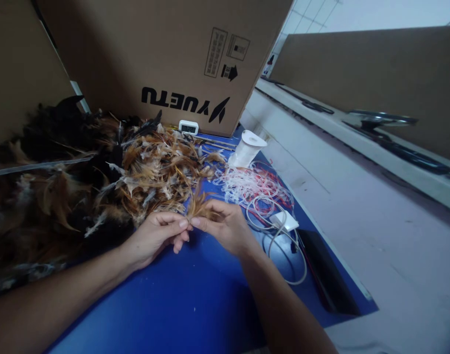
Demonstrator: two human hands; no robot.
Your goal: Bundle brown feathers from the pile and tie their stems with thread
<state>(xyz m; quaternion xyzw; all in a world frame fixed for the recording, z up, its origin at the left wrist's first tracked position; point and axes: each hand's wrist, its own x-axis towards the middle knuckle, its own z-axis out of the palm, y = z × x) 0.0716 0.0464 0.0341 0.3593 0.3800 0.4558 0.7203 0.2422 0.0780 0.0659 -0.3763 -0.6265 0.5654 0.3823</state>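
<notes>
Both hands meet above the blue tabletop (165, 305), fingertips almost touching. Between them is a small bunch of brown feathers (198, 204), its tips fanning up and to the right. My left hand (158, 233) pinches the bunch's lower end between thumb and forefinger, the other fingers curled beneath. My right hand (226, 223) is also closed on the feathers, thumb and forefinger at the same spot. Just beyond the hands lies a heap of loose brown feathers (162, 169). The exact point of the grip is partly hidden by the fingertips.
Darker feathers (55, 132) pile up at left. Behind stands a large cardboard box (165, 54) with a small white digital display (188, 128) before it. On the right are a white spool (247, 149), tangled clear and red strips (247, 186), a cable with a white adapter (285, 221) and a dark flat object (326, 273).
</notes>
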